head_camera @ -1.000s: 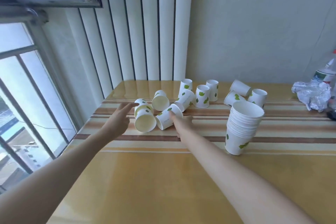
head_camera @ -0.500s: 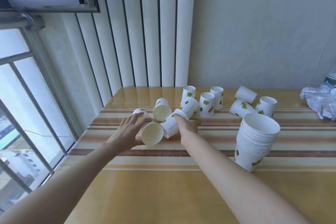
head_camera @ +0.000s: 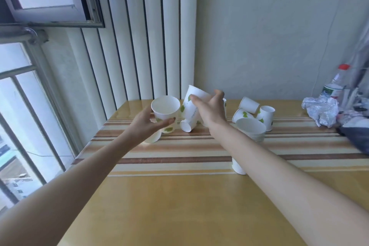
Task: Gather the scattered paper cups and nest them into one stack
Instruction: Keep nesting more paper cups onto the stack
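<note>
My left hand (head_camera: 146, 126) holds a white paper cup with green leaves (head_camera: 165, 111) upright, mouth towards me, raised above the table. My right hand (head_camera: 209, 109) grips a second leaf-print cup (head_camera: 191, 104), tilted with its mouth up and left, lifted beside the first. A cup on its side (head_camera: 187, 125) lies under them. The nested stack (head_camera: 250, 128) stands on the striped table (head_camera: 179, 158), partly hidden behind my right forearm. Three loose cups (head_camera: 254, 111) sit behind the stack.
Crumpled foil (head_camera: 321, 111), a plastic bottle with a red cap (head_camera: 335, 84) and a dark bag (head_camera: 355, 136) crowd the table's right end. A window and white vertical slats stand to the left and behind.
Both hands closed on cups lying on the table and lifted them. The camera view tilted up and shifted left.
</note>
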Available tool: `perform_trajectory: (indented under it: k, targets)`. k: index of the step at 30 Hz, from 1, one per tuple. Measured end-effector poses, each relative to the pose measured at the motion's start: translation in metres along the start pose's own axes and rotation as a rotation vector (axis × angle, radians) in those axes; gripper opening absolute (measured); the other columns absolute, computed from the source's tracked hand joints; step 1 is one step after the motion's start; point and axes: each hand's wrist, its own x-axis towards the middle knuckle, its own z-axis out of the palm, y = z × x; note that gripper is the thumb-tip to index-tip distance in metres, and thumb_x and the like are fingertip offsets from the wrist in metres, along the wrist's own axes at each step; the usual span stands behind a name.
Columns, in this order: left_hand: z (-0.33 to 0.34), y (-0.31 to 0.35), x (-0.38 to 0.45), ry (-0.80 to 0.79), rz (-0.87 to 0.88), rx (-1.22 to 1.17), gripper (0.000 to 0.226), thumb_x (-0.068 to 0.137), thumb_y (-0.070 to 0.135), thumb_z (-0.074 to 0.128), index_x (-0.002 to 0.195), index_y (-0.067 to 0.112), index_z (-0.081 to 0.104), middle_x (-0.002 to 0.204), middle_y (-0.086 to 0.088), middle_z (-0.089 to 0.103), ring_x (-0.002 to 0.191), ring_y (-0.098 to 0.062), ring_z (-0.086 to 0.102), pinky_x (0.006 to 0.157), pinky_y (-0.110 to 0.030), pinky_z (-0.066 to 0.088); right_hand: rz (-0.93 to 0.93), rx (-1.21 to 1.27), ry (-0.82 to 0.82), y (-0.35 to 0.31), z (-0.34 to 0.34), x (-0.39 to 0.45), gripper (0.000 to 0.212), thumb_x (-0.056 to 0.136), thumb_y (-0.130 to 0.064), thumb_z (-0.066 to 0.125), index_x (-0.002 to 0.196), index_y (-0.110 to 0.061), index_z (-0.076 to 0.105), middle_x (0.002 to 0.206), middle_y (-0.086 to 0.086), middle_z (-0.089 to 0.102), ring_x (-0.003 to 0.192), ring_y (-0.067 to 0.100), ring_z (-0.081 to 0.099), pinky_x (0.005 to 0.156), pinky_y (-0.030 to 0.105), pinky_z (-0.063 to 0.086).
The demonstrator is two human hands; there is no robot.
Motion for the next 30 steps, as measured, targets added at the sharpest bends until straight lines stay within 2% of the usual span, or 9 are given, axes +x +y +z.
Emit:
perform_trajectory:
  k: [5, 8, 10, 12, 17, 20, 24, 27, 30]
  targets:
    - [0.024, 0.04, 0.0, -0.016, 0.039, -0.104, 0.07, 0.069, 0.049, 0.076, 0.127, 0.022, 0.048, 0.117, 0.003, 0.064, 0.108, -0.016, 0.061, 0.092, -0.034, 0.051, -0.111, -0.124, 0.013, -0.021, -0.063, -0.005, 0.065, 0.081, -0.038, 0.063, 0.136, -0.018, 0.033, 0.132, 0.003, 0.039, 0.103, 0.017, 0.046, 0.083, 0.029, 0.04]
    - [0.043, 0.056, -0.001, -0.044, 0.044, -0.152, 0.079, 0.062, 0.059, 0.075, 0.126, 0.023, 0.048, 0.118, 0.0, 0.065, 0.108, -0.02, 0.063, 0.095, -0.044, 0.051, -0.126, -0.171, 0.052, -0.014, -0.105, -0.005, 0.058, 0.074, -0.041, 0.066, 0.123, -0.015, 0.048, 0.124, 0.006, 0.053, 0.103, 0.02, 0.057, 0.075, 0.028, 0.045]
    - [0.056, 0.064, -0.001, -0.058, 0.047, -0.168, 0.079, 0.061, 0.061, 0.074, 0.126, 0.024, 0.05, 0.117, -0.001, 0.066, 0.106, -0.02, 0.064, 0.095, -0.046, 0.05, -0.118, -0.191, 0.062, -0.005, -0.13, -0.008, 0.055, 0.071, -0.042, 0.067, 0.116, -0.014, 0.051, 0.119, 0.006, 0.055, 0.103, 0.021, 0.059, 0.08, 0.034, 0.05]
    - [0.068, 0.071, -0.001, -0.064, 0.055, -0.185, 0.078, 0.061, 0.061, 0.073, 0.126, 0.022, 0.05, 0.116, -0.002, 0.065, 0.105, -0.02, 0.064, 0.094, -0.045, 0.051, -0.131, -0.258, 0.046, 0.006, -0.149, -0.012, 0.05, 0.077, -0.039, 0.066, 0.118, -0.016, 0.05, 0.122, 0.004, 0.049, 0.105, 0.02, 0.055, 0.084, 0.034, 0.048]
    - [0.089, 0.081, -0.002, -0.075, 0.064, -0.224, 0.078, 0.065, 0.058, 0.071, 0.128, 0.02, 0.048, 0.118, -0.002, 0.064, 0.107, -0.019, 0.063, 0.09, -0.035, 0.053, -0.123, -0.207, 0.041, 0.031, -0.162, -0.014, 0.046, 0.082, -0.032, 0.067, 0.122, -0.017, 0.048, 0.129, 0.006, 0.046, 0.106, 0.02, 0.053, 0.067, 0.024, 0.045]
    - [0.095, 0.083, -0.002, -0.062, 0.062, -0.25, 0.073, 0.07, 0.052, 0.071, 0.13, 0.02, 0.046, 0.12, -0.002, 0.062, 0.108, -0.018, 0.062, 0.085, -0.029, 0.053, -0.151, -0.307, -0.014, 0.043, -0.155, -0.012, 0.054, 0.08, -0.024, 0.069, 0.129, -0.013, 0.047, 0.135, 0.008, 0.041, 0.118, 0.023, 0.049, 0.093, 0.031, 0.044]
    - [0.099, 0.094, -0.004, -0.022, 0.084, -0.287, 0.062, 0.08, 0.04, 0.068, 0.132, 0.019, 0.044, 0.122, -0.002, 0.059, 0.101, -0.007, 0.061, 0.068, -0.011, 0.051, -0.165, -0.375, -0.115, 0.058, -0.152, -0.019, 0.055, 0.088, -0.03, 0.059, 0.138, -0.015, 0.04, 0.143, 0.005, 0.034, 0.133, 0.016, 0.033, 0.105, 0.024, 0.027]
    - [0.104, 0.104, -0.004, -0.02, 0.104, -0.299, 0.062, 0.08, 0.04, 0.068, 0.133, 0.02, 0.044, 0.123, -0.001, 0.058, 0.099, -0.005, 0.062, 0.074, -0.016, 0.051, -0.217, -0.449, -0.164, 0.073, -0.155, -0.025, 0.051, 0.096, -0.042, 0.04, 0.142, -0.02, 0.039, 0.155, -0.004, 0.017, 0.143, 0.014, 0.016, 0.118, 0.035, 0.017]
    - [0.112, 0.116, 0.0, -0.016, 0.122, -0.308, 0.059, 0.08, 0.038, 0.069, 0.131, 0.019, 0.046, 0.117, 0.0, 0.06, 0.097, -0.009, 0.063, 0.075, -0.017, 0.052, -0.246, -0.559, -0.139, 0.081, -0.158, -0.022, 0.049, 0.097, -0.044, 0.033, 0.142, -0.025, 0.039, 0.159, -0.005, 0.012, 0.147, 0.018, 0.006, 0.12, 0.041, 0.008]
